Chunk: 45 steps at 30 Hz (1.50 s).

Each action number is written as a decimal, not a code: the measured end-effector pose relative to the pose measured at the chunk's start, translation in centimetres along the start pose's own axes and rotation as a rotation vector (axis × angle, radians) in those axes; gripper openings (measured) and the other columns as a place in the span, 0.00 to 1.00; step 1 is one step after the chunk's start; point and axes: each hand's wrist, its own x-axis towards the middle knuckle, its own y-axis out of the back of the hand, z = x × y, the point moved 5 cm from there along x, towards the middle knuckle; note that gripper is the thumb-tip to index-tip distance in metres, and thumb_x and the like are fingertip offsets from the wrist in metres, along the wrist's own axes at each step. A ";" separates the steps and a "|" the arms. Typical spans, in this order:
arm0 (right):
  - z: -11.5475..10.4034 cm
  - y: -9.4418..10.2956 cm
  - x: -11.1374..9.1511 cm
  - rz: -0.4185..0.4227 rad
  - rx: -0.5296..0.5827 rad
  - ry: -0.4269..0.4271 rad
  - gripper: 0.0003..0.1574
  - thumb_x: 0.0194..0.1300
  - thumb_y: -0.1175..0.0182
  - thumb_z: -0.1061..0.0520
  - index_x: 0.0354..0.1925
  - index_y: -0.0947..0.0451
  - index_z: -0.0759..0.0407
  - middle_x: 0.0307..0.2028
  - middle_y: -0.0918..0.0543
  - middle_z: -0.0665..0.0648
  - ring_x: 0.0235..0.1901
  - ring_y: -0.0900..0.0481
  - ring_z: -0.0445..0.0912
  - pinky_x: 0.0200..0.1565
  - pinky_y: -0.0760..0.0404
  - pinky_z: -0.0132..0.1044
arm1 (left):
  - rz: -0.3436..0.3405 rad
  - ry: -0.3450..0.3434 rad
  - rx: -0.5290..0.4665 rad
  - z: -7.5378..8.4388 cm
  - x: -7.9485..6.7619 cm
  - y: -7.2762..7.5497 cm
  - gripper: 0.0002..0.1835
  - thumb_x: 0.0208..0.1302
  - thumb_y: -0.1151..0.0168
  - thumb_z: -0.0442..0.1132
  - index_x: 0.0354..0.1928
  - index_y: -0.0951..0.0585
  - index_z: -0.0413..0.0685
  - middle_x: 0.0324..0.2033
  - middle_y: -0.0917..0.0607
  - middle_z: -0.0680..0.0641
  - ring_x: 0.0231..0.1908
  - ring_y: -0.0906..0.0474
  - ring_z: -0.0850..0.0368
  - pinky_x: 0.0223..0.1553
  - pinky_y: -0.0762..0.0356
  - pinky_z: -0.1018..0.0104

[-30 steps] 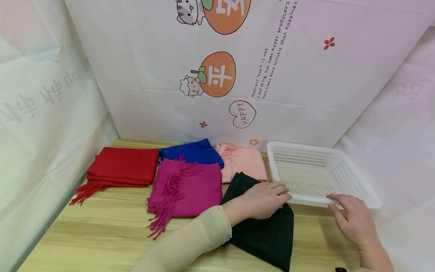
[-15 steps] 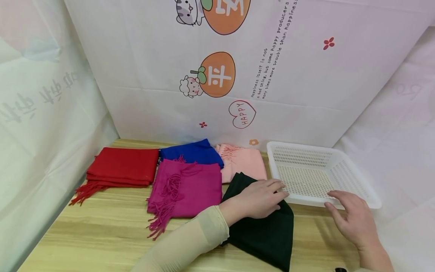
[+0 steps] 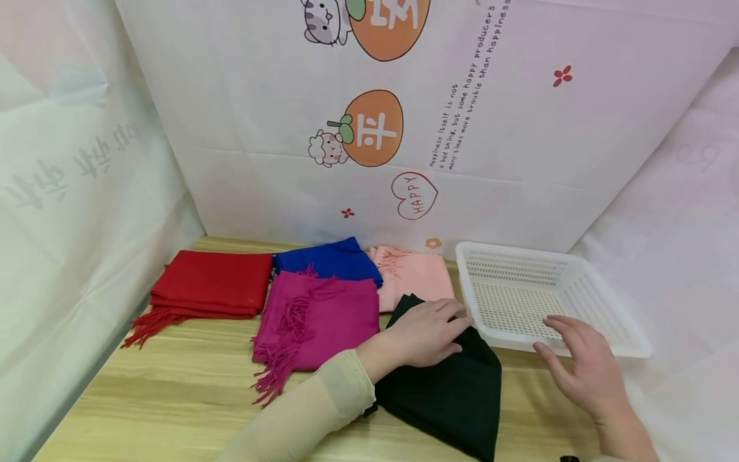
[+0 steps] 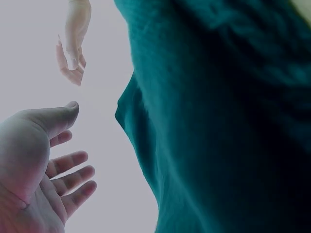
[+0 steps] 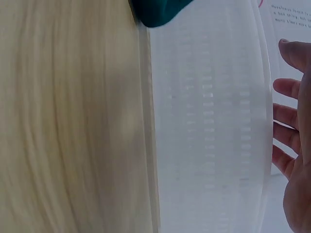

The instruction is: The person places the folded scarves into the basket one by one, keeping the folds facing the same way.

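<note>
A folded dark green cloth lies on the wooden table, its upper corner near a white basket. Over its top part hovers or rests my left hand; contact cannot be told. In the left wrist view the left hand has its thumb and fingers loosely extended, nothing between them, with the cloth to the right. My right hand is at the basket's front rim, fingers relaxed and apart. The right wrist view shows that hand beside the basket's outer wall, holding nothing.
A red fringed scarf, a blue cloth, a magenta fringed scarf and a pink fringed scarf lie folded at the left and back. White printed sheets stand around the table.
My left hand has drawn back to the left, away from the basket rim. The right hand has shifted slightly left along the front of the basket. The scarves have stayed put.
</note>
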 end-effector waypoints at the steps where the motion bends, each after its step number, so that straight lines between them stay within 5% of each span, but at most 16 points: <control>1: -0.3 -0.1 0.2 -0.008 0.001 0.006 0.32 0.70 0.27 0.49 0.65 0.16 0.66 0.62 0.15 0.69 0.63 0.22 0.66 0.77 0.47 0.30 | 0.000 0.006 -0.009 -0.1 -0.1 0.1 0.32 0.85 0.39 0.57 0.83 0.27 0.56 0.78 0.26 0.49 0.79 0.33 0.55 0.80 0.37 0.63; 14: -3.3 -2.7 1.9 0.000 0.036 0.127 0.48 0.82 0.46 0.26 0.66 0.17 0.68 0.61 0.15 0.71 0.61 0.21 0.69 0.79 0.49 0.29 | 0.021 0.060 0.003 -2.2 -2.7 0.1 0.35 0.85 0.40 0.58 0.84 0.30 0.54 0.78 0.25 0.46 0.79 0.32 0.52 0.81 0.36 0.57; 19: -4.5 -3.1 2.4 0.042 0.041 0.177 0.48 0.83 0.47 0.26 0.63 0.16 0.69 0.59 0.15 0.71 0.58 0.20 0.70 0.78 0.47 0.28 | 0.015 0.082 0.007 -2.9 -3.5 0.0 0.36 0.84 0.40 0.59 0.85 0.30 0.53 0.78 0.25 0.45 0.78 0.31 0.51 0.81 0.35 0.57; 34: -6.1 -3.7 2.4 -0.018 0.013 0.147 0.50 0.82 0.48 0.23 0.64 0.17 0.67 0.67 0.19 0.71 0.65 0.23 0.69 0.80 0.51 0.30 | 0.052 0.161 -0.039 -4.7 -5.6 0.0 0.40 0.82 0.35 0.58 0.84 0.31 0.45 0.77 0.24 0.44 0.77 0.29 0.50 0.80 0.34 0.59; 45: -8.7 -3.9 2.6 0.040 0.068 0.227 0.44 0.82 0.43 0.27 0.63 0.15 0.65 0.65 0.17 0.70 0.64 0.21 0.68 0.81 0.46 0.33 | 0.031 0.203 -0.061 -5.7 -7.3 -0.1 0.40 0.82 0.35 0.58 0.84 0.32 0.43 0.78 0.25 0.42 0.78 0.29 0.48 0.80 0.33 0.55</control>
